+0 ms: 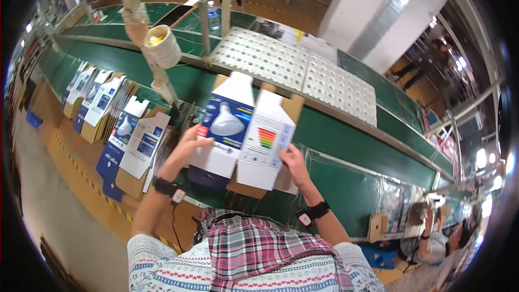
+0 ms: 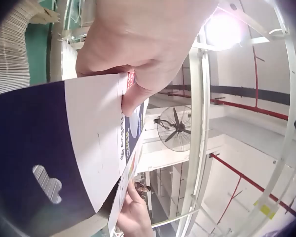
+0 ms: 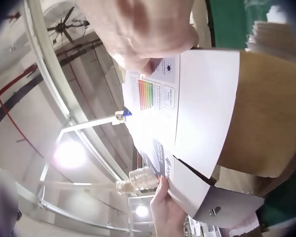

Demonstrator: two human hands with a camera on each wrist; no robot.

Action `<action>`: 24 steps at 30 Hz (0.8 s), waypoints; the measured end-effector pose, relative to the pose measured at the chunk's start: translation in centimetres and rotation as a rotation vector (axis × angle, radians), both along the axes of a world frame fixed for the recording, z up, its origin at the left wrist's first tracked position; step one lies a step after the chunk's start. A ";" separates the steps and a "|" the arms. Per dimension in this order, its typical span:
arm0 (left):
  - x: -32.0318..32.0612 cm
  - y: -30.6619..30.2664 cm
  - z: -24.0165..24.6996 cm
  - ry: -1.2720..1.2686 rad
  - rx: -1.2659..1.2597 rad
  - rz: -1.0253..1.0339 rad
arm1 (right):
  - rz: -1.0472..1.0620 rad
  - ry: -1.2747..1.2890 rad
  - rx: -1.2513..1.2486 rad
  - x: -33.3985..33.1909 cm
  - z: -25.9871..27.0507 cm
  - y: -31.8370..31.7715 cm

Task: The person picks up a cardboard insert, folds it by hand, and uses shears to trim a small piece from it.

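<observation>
Both hands hold a printed light-bulb carton [image 1: 230, 121] in front of the body, its end flaps spread outward. My left hand [image 1: 184, 148] grips the left edge of the blue face with the bulb picture, thumb over the front. My right hand [image 1: 296, 165] pinches the right edge of the white face with the coloured energy label. In the left wrist view, the left thumb presses the printed panel [image 2: 96, 138] near a dark blue flap with a cut-out. In the right wrist view, a plain brown flap [image 3: 266, 113] extends from the white one. Fingers behind the carton are hidden.
Rows of flattened cartons [image 1: 94, 97] stand at the left along the green conveyor [image 1: 346, 135]. White trays with holes [image 1: 270, 57] lie beyond it. A cup [image 1: 162, 48] is fixed to a post, near a water bottle [image 1: 213, 16]. Another person [image 1: 432, 238] sits at the right.
</observation>
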State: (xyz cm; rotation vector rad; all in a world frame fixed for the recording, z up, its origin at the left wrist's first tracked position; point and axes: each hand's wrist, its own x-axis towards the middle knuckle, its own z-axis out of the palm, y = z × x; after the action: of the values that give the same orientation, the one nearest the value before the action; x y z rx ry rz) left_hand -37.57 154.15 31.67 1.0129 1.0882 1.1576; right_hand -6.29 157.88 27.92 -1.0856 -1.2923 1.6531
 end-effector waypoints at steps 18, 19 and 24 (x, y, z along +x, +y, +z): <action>-13.5 -13.5 1.2 0.376 -0.331 0.016 | 0.094 -0.059 -0.133 7.8 -2.0 -1.9; -13.6 -14.3 1.6 0.460 -0.368 -0.006 | 0.078 -0.063 -0.140 8.4 -2.2 -1.8; -12.8 -18.0 1.8 0.506 -0.480 -0.013 | 0.079 -0.082 -0.169 9.6 -1.8 -0.6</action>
State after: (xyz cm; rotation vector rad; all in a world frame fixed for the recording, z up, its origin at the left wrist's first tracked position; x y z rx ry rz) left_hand -50.34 136.17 33.48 0.9414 1.6593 0.5833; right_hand 3.27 157.27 26.08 -1.2278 -1.2800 1.8201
